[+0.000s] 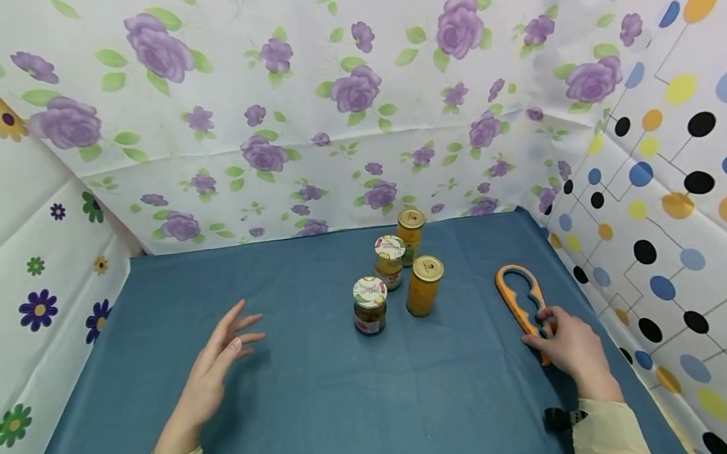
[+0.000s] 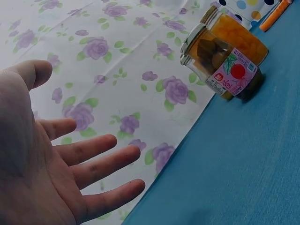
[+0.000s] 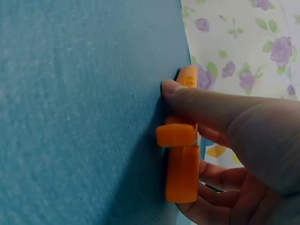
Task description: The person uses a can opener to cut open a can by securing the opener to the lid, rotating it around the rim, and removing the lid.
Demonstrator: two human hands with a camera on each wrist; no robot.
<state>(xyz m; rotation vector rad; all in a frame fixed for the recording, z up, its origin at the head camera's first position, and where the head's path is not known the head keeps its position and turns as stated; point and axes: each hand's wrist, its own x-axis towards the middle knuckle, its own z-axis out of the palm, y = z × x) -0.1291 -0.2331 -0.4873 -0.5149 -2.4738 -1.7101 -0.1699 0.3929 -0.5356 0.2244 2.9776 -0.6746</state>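
Observation:
My right hand pinches the near end of an orange jar opener with grey toothed inner edges, at the right of the table. In the right wrist view the thumb lies over the orange opener and the other fingers curl behind it. My left hand is held over the table at the left with its fingers spread, holding nothing. Nearest to it stands a dark jar with a patterned white lid, whose pink label shows in the left wrist view.
Behind the dark jar stand a smaller jar with a patterned lid and two gold-lidded jars of orange contents, one nearer and one farther back. A blue cloth covers the table. Flowered sheets and a dotted sheet wall it in.

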